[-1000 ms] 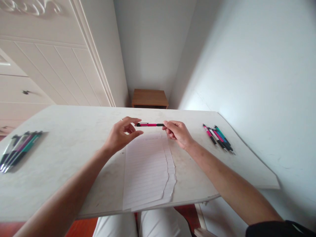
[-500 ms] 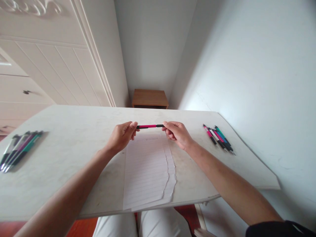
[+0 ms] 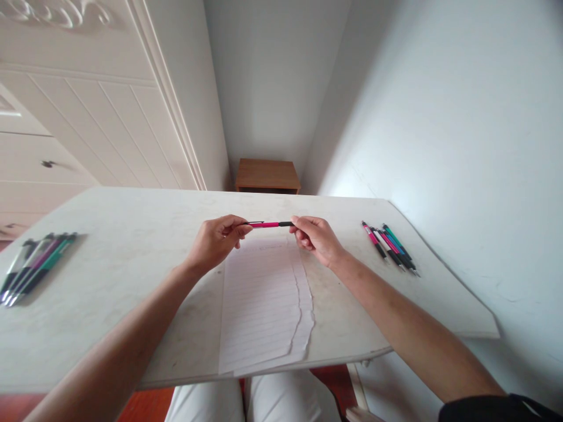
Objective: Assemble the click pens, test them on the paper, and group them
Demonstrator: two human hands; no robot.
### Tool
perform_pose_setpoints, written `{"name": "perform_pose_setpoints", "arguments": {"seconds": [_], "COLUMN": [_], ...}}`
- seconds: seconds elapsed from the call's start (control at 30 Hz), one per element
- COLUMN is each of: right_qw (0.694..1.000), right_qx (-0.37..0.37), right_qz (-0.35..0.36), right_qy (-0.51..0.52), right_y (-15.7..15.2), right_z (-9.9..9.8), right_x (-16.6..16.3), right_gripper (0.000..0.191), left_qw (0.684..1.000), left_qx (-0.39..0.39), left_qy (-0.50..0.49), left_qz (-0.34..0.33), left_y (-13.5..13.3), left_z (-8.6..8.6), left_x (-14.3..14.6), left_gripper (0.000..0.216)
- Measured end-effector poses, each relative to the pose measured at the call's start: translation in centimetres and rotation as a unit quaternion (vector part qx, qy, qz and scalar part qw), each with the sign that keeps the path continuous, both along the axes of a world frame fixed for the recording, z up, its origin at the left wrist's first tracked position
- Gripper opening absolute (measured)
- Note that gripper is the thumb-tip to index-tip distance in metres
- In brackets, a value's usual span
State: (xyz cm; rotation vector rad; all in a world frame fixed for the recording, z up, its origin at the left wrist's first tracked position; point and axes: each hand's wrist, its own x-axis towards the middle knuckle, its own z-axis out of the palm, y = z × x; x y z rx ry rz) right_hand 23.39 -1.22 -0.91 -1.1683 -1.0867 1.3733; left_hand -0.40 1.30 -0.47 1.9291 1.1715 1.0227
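A pink and black pen [image 3: 269, 225] is held level between my two hands, above the top of the lined paper. My left hand [image 3: 217, 239] pinches its left end, the one with the clip; the clip lies along the upper side. My right hand [image 3: 319, 239] has thumb and fingers closed on the black grip at the other end, and the tip is hidden there. Beneath lie torn-edged lined sheets [image 3: 261, 305], with a faint mark near their top.
Several pens [image 3: 391, 246] in pink, blue and green lie at the right of the white table [image 3: 145, 223]. Another group of pens [image 3: 37, 269] lies at the left. Beyond the far edge stands a small wooden cabinet [image 3: 267, 174]; a wall [image 3: 461, 146] borders the right side.
The pen has rolled about its length, so its clip has gone from the lower side to the upper side. My left fingers have shifted on its end; my right hand is almost still.
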Motion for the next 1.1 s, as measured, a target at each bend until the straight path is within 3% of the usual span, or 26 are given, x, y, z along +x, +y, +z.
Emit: {"name": "perform_pose_setpoints", "arguments": {"seconds": [0.2, 0.33, 0.43, 0.57, 0.8, 1.0, 1.1], "right_qw": [1.0, 1.0, 1.0, 1.0, 1.0, 1.0, 1.0], "right_qx": [-0.003, 0.001, 0.005, 0.002, -0.005, 0.0, 0.0], "right_qz": [0.004, 0.001, -0.001, 0.0, 0.005, 0.0, 0.002], "right_qy": [0.003, 0.014, 0.013, 0.001, 0.002, 0.002, 0.0], "right_y": [-0.09, -0.01, 0.08, 0.03, -0.05, 0.03, -0.02], "right_z": [0.14, 0.12, 0.03, -0.01, -0.04, -0.06, -0.05], "right_x": [0.0, 0.11, 0.16, 0.11, -0.07, 0.05, 0.04], "right_gripper": [0.042, 0.041, 0.041, 0.042, 0.042, 0.041, 0.042], "left_qw": [0.998, 0.997, 0.998, 0.999, 1.0, 0.999, 0.999], "left_qx": [-0.052, -0.05, -0.006, 0.008, -0.022, -0.006, 0.019], "left_qy": [-0.012, -0.047, -0.059, -0.039, -0.002, -0.05, -0.033], "left_qz": [-0.02, -0.034, -0.006, 0.001, -0.013, 0.003, 0.01], "left_y": [-0.07, 0.08, 0.19, 0.18, -0.16, 0.03, 0.1], "left_z": [-0.53, -0.78, -0.74, -0.49, -0.29, -0.6, -0.61], "left_x": [-0.24, -0.2, 0.0, 0.1, -0.15, 0.16, 0.2], "left_gripper": [0.056, 0.043, 0.049, 0.025, 0.05, 0.047, 0.033]}}
